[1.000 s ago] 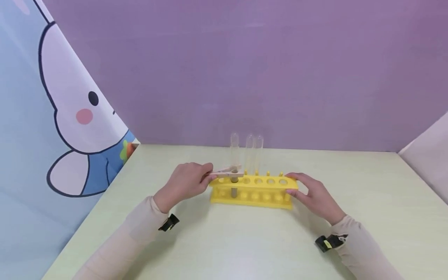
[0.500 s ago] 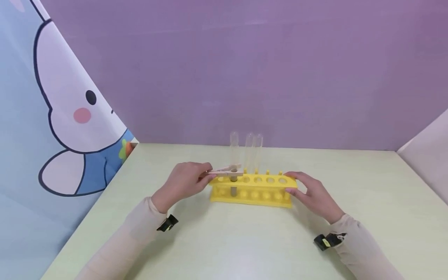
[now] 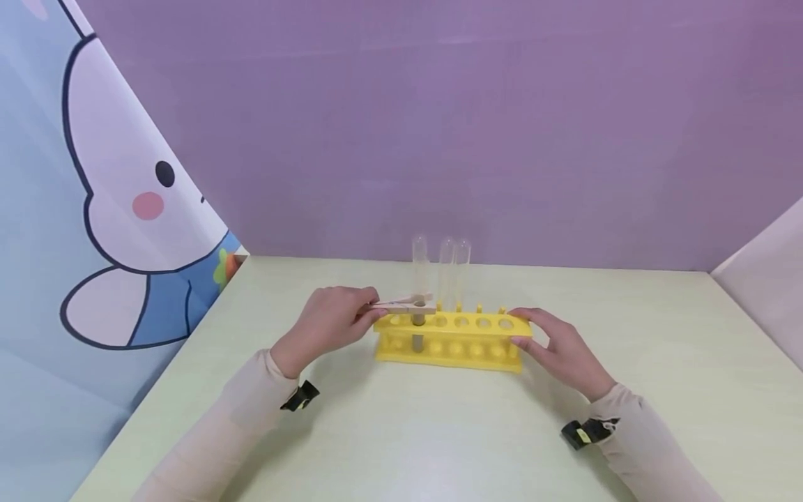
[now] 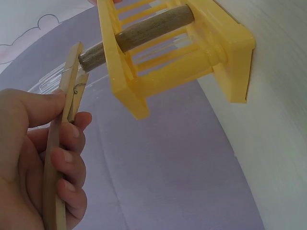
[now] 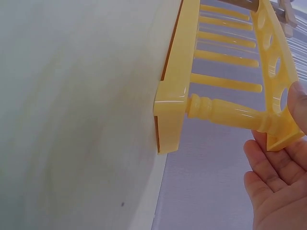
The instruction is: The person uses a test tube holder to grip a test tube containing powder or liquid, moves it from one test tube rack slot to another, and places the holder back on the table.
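My left hand [image 3: 332,317] grips a wooden test tube clamp [image 3: 404,308], thumb on one side and fingers curled round the other in the left wrist view. The clamp's front end is at the top of a test tube [image 4: 156,28] with grey-brown contents. That tube stands in the yellow test tube rack [image 3: 464,334], through a hole near its left end. My right hand [image 3: 561,352] holds the rack's right end, its thumb and fingers on the upper plate [image 5: 283,132]. How tightly the clamp sits on the tube cannot be made out.
Behind the rack, a clear test tube [image 3: 419,258] stands upside down on the left and two more [image 3: 447,261] to its right. The pale table [image 3: 401,425] ends at a purple backdrop [image 3: 401,139]. A cartoon-printed cloth [image 3: 113,230] hangs at the left.
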`<state>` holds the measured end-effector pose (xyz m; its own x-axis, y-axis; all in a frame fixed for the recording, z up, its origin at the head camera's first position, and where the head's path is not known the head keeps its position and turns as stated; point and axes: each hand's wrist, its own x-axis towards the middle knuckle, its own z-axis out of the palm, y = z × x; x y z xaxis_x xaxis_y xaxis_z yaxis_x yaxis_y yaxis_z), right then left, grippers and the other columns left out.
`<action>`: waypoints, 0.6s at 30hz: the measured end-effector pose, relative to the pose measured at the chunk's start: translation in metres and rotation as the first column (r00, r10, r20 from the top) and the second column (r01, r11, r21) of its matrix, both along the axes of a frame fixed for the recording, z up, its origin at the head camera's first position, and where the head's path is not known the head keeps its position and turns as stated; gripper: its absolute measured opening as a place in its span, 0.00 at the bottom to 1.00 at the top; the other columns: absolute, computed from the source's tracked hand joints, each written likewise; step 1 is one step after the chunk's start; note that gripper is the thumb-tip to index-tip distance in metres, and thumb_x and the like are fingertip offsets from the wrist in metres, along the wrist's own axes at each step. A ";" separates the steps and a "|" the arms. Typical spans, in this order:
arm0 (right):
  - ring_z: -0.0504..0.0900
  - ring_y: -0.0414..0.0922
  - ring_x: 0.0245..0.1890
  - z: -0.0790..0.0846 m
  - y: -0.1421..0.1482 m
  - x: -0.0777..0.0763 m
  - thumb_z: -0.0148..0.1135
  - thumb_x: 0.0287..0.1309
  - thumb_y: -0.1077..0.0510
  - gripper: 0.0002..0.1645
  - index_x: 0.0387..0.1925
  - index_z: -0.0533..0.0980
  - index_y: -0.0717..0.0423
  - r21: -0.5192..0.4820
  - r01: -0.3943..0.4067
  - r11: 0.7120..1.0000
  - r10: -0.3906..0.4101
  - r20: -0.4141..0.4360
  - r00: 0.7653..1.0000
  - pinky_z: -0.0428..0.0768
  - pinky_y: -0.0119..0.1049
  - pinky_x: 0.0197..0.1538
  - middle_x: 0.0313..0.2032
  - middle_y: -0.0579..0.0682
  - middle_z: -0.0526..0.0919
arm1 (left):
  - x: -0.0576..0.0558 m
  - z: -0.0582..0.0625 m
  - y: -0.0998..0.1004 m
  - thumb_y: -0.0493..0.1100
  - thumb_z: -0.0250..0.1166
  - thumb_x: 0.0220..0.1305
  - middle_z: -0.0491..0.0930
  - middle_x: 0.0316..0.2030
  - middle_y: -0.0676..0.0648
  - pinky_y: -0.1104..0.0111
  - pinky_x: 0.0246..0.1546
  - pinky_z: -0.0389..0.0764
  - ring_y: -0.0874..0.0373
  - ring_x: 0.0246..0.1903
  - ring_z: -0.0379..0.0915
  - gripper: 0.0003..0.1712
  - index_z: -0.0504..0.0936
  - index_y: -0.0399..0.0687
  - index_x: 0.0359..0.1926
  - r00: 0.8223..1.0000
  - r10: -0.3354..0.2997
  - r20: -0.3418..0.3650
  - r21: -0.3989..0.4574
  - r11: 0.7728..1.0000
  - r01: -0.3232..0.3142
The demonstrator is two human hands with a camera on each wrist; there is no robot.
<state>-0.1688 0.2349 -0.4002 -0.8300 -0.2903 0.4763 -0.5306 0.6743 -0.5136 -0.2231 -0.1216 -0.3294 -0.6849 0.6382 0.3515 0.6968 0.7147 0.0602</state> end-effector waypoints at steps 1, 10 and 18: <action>0.76 0.55 0.53 0.000 0.000 0.000 0.67 0.51 0.66 0.26 0.54 0.73 0.61 0.002 0.002 1.000 -0.002 0.002 1.000 0.72 0.42 0.54 0.51 0.56 0.79 | 0.000 0.000 0.000 0.50 0.65 0.61 0.62 0.13 0.58 0.73 0.15 0.52 0.64 0.13 0.52 0.10 0.78 0.50 0.30 1.000 -0.001 -0.004 0.002 1.000 0.001; 0.75 0.53 0.54 -0.002 0.001 -0.002 0.67 0.53 0.63 0.26 0.54 0.72 0.61 0.014 0.002 1.000 -0.002 0.006 1.000 0.71 0.35 0.55 0.52 0.55 0.79 | -0.001 0.002 0.002 0.50 0.64 0.61 0.62 0.12 0.59 0.72 0.14 0.52 0.64 0.12 0.51 0.10 0.78 0.50 0.31 1.000 0.002 -0.019 0.020 1.000 -0.001; 0.75 0.54 0.54 -0.002 0.001 -0.001 0.67 0.52 0.65 0.26 0.54 0.72 0.62 0.007 0.010 1.000 -0.010 0.019 1.000 0.72 0.40 0.54 0.52 0.57 0.79 | 0.002 0.008 0.002 0.49 0.64 0.61 0.62 0.12 0.58 0.72 0.14 0.52 0.64 0.12 0.51 0.09 0.79 0.49 0.32 1.000 0.017 -0.017 0.034 0.999 -0.017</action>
